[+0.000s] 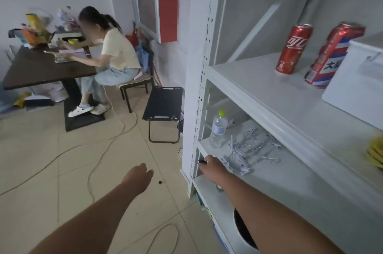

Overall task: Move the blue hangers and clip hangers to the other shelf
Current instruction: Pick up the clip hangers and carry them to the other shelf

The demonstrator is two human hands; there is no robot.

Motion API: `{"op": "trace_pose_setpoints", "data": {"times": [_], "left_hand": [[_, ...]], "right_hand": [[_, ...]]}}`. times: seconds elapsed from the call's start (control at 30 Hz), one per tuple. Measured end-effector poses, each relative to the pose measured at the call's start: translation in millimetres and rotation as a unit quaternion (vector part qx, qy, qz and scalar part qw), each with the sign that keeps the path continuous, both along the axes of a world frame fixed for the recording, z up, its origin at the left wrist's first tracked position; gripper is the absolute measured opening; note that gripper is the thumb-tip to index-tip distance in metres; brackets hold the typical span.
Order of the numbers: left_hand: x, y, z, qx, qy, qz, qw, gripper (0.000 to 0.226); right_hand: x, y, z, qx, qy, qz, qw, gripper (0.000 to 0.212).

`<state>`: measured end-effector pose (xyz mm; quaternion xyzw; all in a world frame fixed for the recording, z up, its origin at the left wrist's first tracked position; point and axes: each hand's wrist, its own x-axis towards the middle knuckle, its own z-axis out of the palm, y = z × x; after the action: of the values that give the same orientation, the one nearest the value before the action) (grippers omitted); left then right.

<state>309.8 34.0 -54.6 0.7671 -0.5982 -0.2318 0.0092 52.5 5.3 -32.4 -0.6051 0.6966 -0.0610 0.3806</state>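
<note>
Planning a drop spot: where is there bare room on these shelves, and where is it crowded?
Top shelf: bare in front of and left of the red can, up to the white box. Middle shelf: bare to the right of the clip hangers. Crowded: the left end, with the water bottle, the hangers and the right hand.

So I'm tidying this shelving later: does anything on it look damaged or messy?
Yes. On the top shelf, the red, white and blue can beside the cola can looks dented and leans. One shelf down, the clip hangers lie in a tangled heap beside the water bottle.
</note>
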Motion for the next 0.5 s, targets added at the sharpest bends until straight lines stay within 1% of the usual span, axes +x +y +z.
{"op": "trace_pose_setpoints", "data": {"times": [0.03,0.1,0.13,0.2,0.27,0.3,0.37,0.4,0.43,0.5], "left_hand": [[-2.3,-16.0,1.7,-0.007,0.005,-0.002,1.0,0.039],[-10.8,-43.0,3.5,-0.016,0.014,-0.014,1.0,0.037],[-16.9,-53.8,3.6,-0.015,0.017,-0.023,0.999,0.037],[-31.2,-72.5,2.8,-0.009,0.023,-0.043,0.999,0.036],[-47.6,-92.0,1.5,-0.004,0.027,-0.067,0.997,0.035],[-56.6,-102.4,0.0,-0.003,0.029,-0.084,0.996,0.034],[-78.0,-122.3,-1.0,0.001,0.032,-0.125,0.992,0.035],[-90.5,-131.1,-1.8,0.004,0.034,-0.148,0.988,0.036],[-104.3,-139.7,-3.1,0.006,0.034,-0.175,0.984,0.037],[-132.9,-150.7,-5.2,0.022,0.039,-0.227,0.973,0.038]], "right_hand": [[-4.4,-12.7,-1.2,-0.011,-0.005,-0.018,1.0,0.031],[-13.3,-32.5,-0.3,-0.025,-0.002,-0.045,0.999,0.013],[-18.5,-40.3,-0.9,-0.025,0.002,-0.05,0.998,0.012],[-30.9,-50.6,-4.4,-0.026,0.002,-0.068,0.997,0.015],[-46.0,-59.6,-8.8,-0.032,0.003,-0.105,0.994,0.023],[-54.7,-62.7,-10.2,-0.034,-0.006,-0.135,0.99,0.022],[-73.2,-68.6,-13.1,-0.043,-0.018,-0.19,0.981,0.014],[-83.6,-70.7,-14.8,-0.047,-0.017,-0.227,0.973,0.015],[-94.4,-72.8,-18.1,-0.047,-0.018,-0.267,0.962,0.022],[-111.2,-72.3,-23.6,-0.037,-0.018,-0.315,0.948,0.032]]}}
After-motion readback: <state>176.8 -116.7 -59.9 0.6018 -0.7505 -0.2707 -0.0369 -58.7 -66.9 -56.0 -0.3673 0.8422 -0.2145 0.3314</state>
